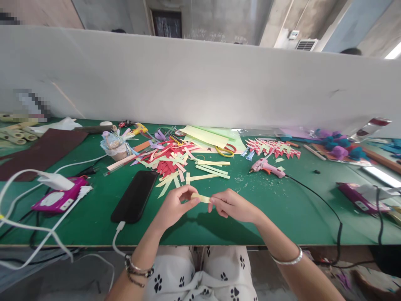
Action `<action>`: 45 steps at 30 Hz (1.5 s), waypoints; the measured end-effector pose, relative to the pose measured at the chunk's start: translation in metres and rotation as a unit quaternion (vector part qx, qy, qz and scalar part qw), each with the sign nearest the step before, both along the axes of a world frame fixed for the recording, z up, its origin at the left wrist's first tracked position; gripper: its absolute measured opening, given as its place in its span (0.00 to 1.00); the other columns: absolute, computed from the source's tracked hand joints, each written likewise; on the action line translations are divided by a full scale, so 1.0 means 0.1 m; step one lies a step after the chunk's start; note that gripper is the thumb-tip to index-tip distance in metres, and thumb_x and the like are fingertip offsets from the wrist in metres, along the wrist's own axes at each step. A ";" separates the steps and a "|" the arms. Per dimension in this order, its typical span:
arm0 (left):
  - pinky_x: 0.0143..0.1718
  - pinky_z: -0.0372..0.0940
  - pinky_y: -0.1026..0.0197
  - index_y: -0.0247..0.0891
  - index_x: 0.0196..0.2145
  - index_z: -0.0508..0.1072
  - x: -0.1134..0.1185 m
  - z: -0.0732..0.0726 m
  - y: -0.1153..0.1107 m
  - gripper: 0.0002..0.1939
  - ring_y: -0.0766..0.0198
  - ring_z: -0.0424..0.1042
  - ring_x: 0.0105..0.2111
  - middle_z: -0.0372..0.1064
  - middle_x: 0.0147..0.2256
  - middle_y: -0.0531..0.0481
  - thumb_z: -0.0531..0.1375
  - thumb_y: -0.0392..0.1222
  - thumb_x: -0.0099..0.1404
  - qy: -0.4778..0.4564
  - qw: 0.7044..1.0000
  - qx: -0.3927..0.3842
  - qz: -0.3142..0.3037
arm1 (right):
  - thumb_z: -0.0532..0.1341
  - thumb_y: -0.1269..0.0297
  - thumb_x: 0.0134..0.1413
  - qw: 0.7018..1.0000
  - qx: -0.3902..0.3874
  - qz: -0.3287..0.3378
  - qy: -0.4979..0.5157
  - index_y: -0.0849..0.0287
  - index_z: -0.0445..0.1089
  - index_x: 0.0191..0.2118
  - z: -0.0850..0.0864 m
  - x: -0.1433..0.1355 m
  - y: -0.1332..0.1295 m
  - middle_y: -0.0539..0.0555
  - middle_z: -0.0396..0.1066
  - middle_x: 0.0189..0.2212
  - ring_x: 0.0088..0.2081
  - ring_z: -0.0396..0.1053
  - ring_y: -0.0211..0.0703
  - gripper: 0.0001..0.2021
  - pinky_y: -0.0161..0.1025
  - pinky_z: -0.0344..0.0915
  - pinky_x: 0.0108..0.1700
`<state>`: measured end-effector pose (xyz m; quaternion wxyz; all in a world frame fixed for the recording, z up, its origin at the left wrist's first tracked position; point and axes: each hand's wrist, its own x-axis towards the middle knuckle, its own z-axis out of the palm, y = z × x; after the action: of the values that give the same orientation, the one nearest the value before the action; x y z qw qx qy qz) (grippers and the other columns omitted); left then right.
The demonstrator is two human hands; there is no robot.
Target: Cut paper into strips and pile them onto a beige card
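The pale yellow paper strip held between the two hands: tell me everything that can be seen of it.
The pale yellow paper strip is short, narrow and flat, thin like cut craft paper, matching the loose strips piled further back on the green table. It lies roughly level, tilted slightly down to the right, above the table's near edge. The left hand pinches its left end between thumb and fingertips; the right hand pinches its right end. Only the middle shows; both ends are hidden by fingers. Nothing else touches it.
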<state>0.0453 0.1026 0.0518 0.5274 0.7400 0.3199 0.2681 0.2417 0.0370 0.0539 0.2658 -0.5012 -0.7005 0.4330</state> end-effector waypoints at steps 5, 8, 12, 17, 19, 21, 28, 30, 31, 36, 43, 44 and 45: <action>0.27 0.60 0.67 0.36 0.26 0.68 -0.03 -0.02 0.03 0.12 0.69 0.63 0.24 0.64 0.23 0.54 0.57 0.48 0.59 0.016 1.000 -0.001 0.005 | 0.49 0.57 0.60 1.000 0.001 0.006 -0.009 0.62 0.71 0.31 0.00 0.02 -0.01 0.45 0.58 0.13 0.16 0.56 0.29 0.18 0.28 0.55 0.22; 0.27 0.60 0.67 0.36 0.27 0.70 -0.07 -0.01 0.05 0.12 0.69 0.63 0.23 0.67 0.24 0.53 0.57 0.48 0.59 0.012 1.000 -0.009 0.011 | 0.50 0.56 0.59 1.000 -0.024 -0.009 0.010 0.62 0.70 0.31 -0.01 0.06 -0.02 0.44 0.59 0.14 0.14 0.54 0.28 0.17 0.28 0.54 0.19; 0.27 0.61 0.67 0.36 0.26 0.71 -0.13 0.00 0.09 0.11 0.70 0.64 0.22 0.67 0.24 0.53 0.59 0.48 0.57 0.015 0.999 -0.014 0.043 | 0.54 0.55 0.55 0.995 -0.056 -0.067 0.052 0.62 0.70 0.30 -0.07 0.15 -0.02 0.44 0.60 0.13 0.14 0.54 0.28 0.15 0.28 0.53 0.18; 0.25 0.61 0.67 0.36 0.23 0.68 -0.14 0.00 0.10 0.13 0.70 0.63 0.20 0.63 0.20 0.55 0.61 0.49 0.54 0.016 0.996 0.002 0.090 | 0.61 0.54 0.48 0.974 -0.074 -0.174 0.127 0.63 0.69 0.27 -0.18 0.24 0.00 0.49 0.68 0.18 0.17 0.64 0.31 0.14 0.30 0.60 0.22; 0.24 0.60 0.67 0.36 0.23 0.69 -0.14 0.00 0.11 0.13 0.70 0.64 0.20 0.66 0.21 0.54 0.60 0.50 0.54 0.028 0.995 0.003 0.100 | 0.63 0.54 0.45 0.958 -0.073 -0.219 0.168 0.63 0.70 0.27 -0.20 0.27 0.01 0.51 0.71 0.20 0.21 0.68 0.34 0.15 0.33 0.64 0.28; 0.24 0.60 0.67 0.36 0.24 0.70 -0.16 -0.02 0.11 0.14 0.70 0.64 0.20 0.68 0.23 0.53 0.60 0.50 0.55 0.039 0.994 0.001 0.104 | 0.64 0.53 0.43 0.941 -0.077 -0.254 0.210 0.63 0.71 0.28 -0.21 0.29 0.00 0.53 0.73 0.23 0.25 0.71 0.37 0.15 0.35 0.67 0.33; 0.24 0.61 0.67 0.36 0.30 0.75 -0.21 -0.03 0.10 0.17 0.69 0.64 0.20 0.72 0.25 0.49 0.57 0.53 0.57 0.047 0.993 -0.015 0.104 | 0.65 0.52 0.43 0.907 -0.095 -0.287 0.292 0.63 0.72 0.33 -0.23 0.32 -0.05 0.57 0.76 0.30 0.29 0.73 0.40 0.17 0.40 0.68 0.40; 0.24 0.61 0.67 0.36 0.31 0.76 -0.23 -0.02 0.10 0.18 0.68 0.63 0.19 0.70 0.20 0.50 0.58 0.54 0.56 0.051 0.992 -0.022 0.113 | 0.64 0.52 0.43 0.910 -0.099 -0.277 0.292 0.62 0.72 0.34 -0.22 0.32 -0.07 0.57 0.76 0.30 0.29 0.74 0.40 0.17 0.39 0.68 0.40; 0.24 0.60 0.67 0.36 0.31 0.77 -0.24 -0.01 0.10 0.18 0.68 0.62 0.19 0.69 0.18 0.51 0.58 0.54 0.56 0.052 0.991 -0.025 0.117 | 0.64 0.53 0.43 0.912 -0.099 -0.272 0.290 0.62 0.72 0.35 -0.21 0.33 -0.07 0.57 0.76 0.30 0.29 0.74 0.40 0.17 0.39 0.68 0.40; 0.21 0.59 0.67 0.37 0.29 0.78 -0.27 0.00 0.09 0.18 0.68 0.61 0.17 0.64 0.14 0.53 0.57 0.54 0.57 0.067 0.989 -0.013 0.129 | 0.65 0.52 0.42 0.917 -0.093 -0.282 0.266 0.62 0.72 0.33 -0.20 0.38 -0.10 0.56 0.76 0.28 0.27 0.73 0.40 0.17 0.38 0.67 0.38; 0.19 0.55 0.67 0.38 0.27 0.78 -0.25 -0.02 0.06 0.17 0.69 0.59 0.15 0.64 0.13 0.54 0.56 0.53 0.57 0.087 0.986 0.011 0.139 | 0.63 0.51 0.44 0.933 -0.059 -0.294 0.198 0.62 0.71 0.28 -0.23 0.40 -0.13 0.56 0.75 0.26 0.25 0.72 0.39 0.16 0.38 0.66 0.34; 0.18 0.55 0.67 0.38 0.27 0.77 -0.24 -0.02 0.05 0.17 0.69 0.59 0.15 0.64 0.13 0.54 0.56 0.53 0.57 0.087 0.986 0.012 0.140 | 0.63 0.51 0.44 0.936 -0.049 -0.294 0.185 0.62 0.70 0.27 -0.23 0.40 -0.13 0.55 0.75 0.25 0.25 0.71 0.39 0.16 0.38 0.66 0.34; 0.18 0.55 0.67 0.38 0.27 0.77 -0.24 -0.03 0.05 0.17 0.69 0.59 0.15 0.64 0.13 0.54 0.56 0.53 0.57 0.087 0.986 0.013 0.142 | 0.63 0.51 0.45 0.939 -0.040 -0.295 0.173 0.61 0.69 0.26 -0.23 0.39 -0.13 0.55 0.74 0.24 0.24 0.71 0.39 0.16 0.37 0.65 0.33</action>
<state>0.0214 0.1075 0.0492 0.4441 0.7147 0.4629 0.2787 0.2810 0.0239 0.0311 0.4785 -0.6127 -0.4465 0.4430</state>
